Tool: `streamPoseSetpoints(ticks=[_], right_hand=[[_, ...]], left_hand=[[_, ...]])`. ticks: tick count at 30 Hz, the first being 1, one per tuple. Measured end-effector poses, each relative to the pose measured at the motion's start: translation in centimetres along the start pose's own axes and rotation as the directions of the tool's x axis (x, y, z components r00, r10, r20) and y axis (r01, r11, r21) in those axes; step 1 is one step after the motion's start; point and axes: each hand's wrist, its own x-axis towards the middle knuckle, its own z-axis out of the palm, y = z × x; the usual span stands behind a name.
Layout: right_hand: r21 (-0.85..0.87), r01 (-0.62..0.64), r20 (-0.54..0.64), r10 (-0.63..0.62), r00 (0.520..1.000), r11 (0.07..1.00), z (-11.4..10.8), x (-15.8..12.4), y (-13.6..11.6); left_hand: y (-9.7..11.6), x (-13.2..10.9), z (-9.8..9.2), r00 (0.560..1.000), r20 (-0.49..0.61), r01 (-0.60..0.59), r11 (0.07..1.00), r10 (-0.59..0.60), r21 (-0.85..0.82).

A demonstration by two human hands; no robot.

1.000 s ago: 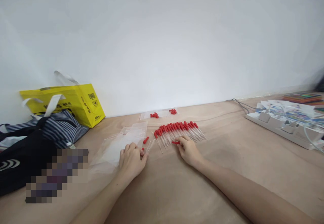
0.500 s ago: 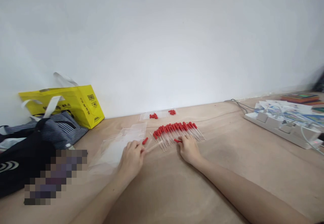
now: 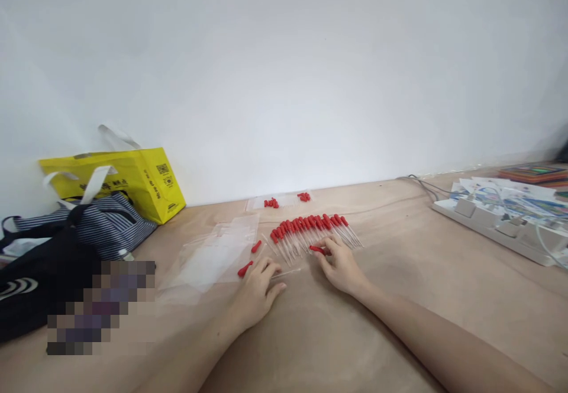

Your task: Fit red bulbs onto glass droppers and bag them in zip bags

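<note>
A row of glass droppers with red rubber bulbs (image 3: 306,225) lies on the wooden table, bulbs away from me. My left hand (image 3: 257,291) hovers low over the table, thumb apart from the fingers. A red bulb (image 3: 245,269) shows beyond its fingers and a thin glass tube (image 3: 288,273) on its right; whether they join is hidden by the hand. Another red bulb (image 3: 256,246) lies just beyond. Just in front of the row, my right hand (image 3: 339,266) pinches a red rubber bulb (image 3: 316,249) between thumb and fingers.
Clear plastic bags (image 3: 206,257) lie left of the droppers. Against the wall is a bag with more red bulbs (image 3: 271,203). A yellow bag (image 3: 164,189) and striped bag (image 3: 133,221) stand left. A power strip (image 3: 488,230) with cables and papers is right.
My left hand has spread its fingers and let go of the glass tube, which now lies on the table. A red bulb now shows beside that hand. My right hand still pinches its bulb.
</note>
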Motion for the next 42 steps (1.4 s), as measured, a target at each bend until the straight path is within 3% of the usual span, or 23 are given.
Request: streamPoseSetpoints(ticks=[6,15,25,37,42], right_hand=[[0.029,0.053,0.06,-0.055,0.997,0.998,0.1,-0.3,-0.7],[0.132,0.096,0.213,-0.123,0.969,0.987,0.0,-0.9,-2.1],[0.232,0.034,0.239,-0.091,0.967,0.972,0.2,-1.0,-2.3],[0.311,-0.045,0.199,-0.019,0.98,0.949,1.4,-1.5,-1.8],[0.222,0.09,0.172,-0.13,0.976,0.971,0.8,-1.5,-2.5]], left_hand=[[0.5,1.0,1.9,0.99,-0.046,0.127,0.99,-0.131,-0.066],[-0.3,0.0,1.3,0.985,-0.146,0.067,0.988,-0.088,-0.139],[0.1,0.0,1.3,0.981,-0.187,-0.062,0.995,0.047,-0.075],[0.0,-0.2,1.7,0.979,-0.194,-0.08,0.993,0.062,-0.089],[0.2,-0.5,1.6,0.974,-0.208,-0.104,0.993,0.091,-0.054]])
